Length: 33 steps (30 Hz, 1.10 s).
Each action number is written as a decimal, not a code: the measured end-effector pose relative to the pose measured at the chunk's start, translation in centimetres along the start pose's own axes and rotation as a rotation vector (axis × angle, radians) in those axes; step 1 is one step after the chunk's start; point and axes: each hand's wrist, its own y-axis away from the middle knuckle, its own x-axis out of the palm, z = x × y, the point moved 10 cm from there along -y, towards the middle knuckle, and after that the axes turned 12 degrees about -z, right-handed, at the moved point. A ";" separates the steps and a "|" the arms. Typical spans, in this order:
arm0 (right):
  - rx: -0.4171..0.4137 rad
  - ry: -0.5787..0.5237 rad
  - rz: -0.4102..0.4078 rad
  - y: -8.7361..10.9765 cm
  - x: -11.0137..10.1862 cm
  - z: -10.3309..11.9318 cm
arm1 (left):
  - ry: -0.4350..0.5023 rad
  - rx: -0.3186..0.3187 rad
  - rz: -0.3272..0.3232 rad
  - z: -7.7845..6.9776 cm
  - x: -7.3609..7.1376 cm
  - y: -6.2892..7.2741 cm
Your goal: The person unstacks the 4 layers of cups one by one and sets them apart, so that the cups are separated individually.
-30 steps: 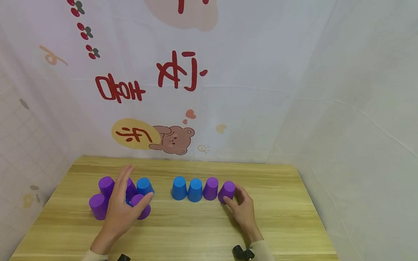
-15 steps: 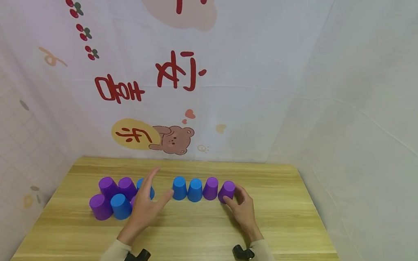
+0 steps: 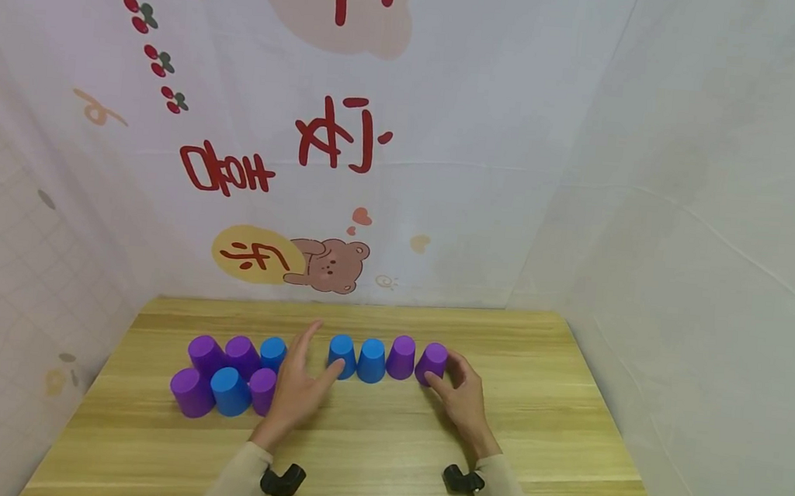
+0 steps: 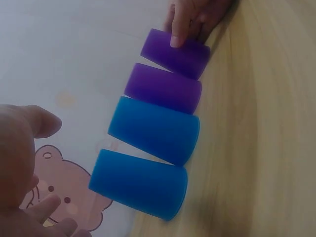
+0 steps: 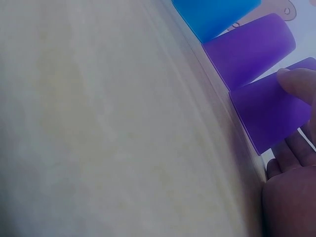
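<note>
Upside-down plastic cups form a row on the table. At its right end my right hand (image 3: 465,403) holds a purple cup (image 3: 432,361), thumb in front and fingers around the far side; the right wrist view shows the thumb on this purple cup (image 5: 269,111). Next to it stand another purple cup (image 3: 401,356), a blue cup (image 3: 371,361) and the leftmost blue cup (image 3: 341,348). My left hand (image 3: 296,396) is beside that last cup with thumb and fingers spread. In the left wrist view a gap separates the hand (image 4: 15,158) from the blue cup (image 4: 143,185).
Left of my left hand, several more upturned cups stand in two rows, among them a purple cup (image 3: 193,394), a blue cup (image 3: 230,392) and a purple cup (image 3: 262,390). Behind the wooden table (image 3: 366,463) hangs a printed white cloth (image 3: 469,230).
My left hand has moved right, from over the left cup group to the leftmost blue cup of the row. My right hand stays at its purple cup.
</note>
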 end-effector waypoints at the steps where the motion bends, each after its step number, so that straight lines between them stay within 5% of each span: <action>1: 0.001 0.000 0.000 0.0 0.0 0.0 | -0.004 -0.006 0.000 0.2 0.2 0.0; 14: 0.013 -0.004 0.006 0.2 -0.1 -0.2 | -0.072 -0.057 0.009 2.2 2.2 -0.2; 24: 0.009 0.001 0.003 0.2 0.0 -0.1 | -0.040 -0.023 -0.011 2.0 2.9 -0.5; 33: 0.029 -0.040 -0.008 0.2 0.1 0.3 | -0.005 -0.060 -0.028 2.5 3.1 -0.7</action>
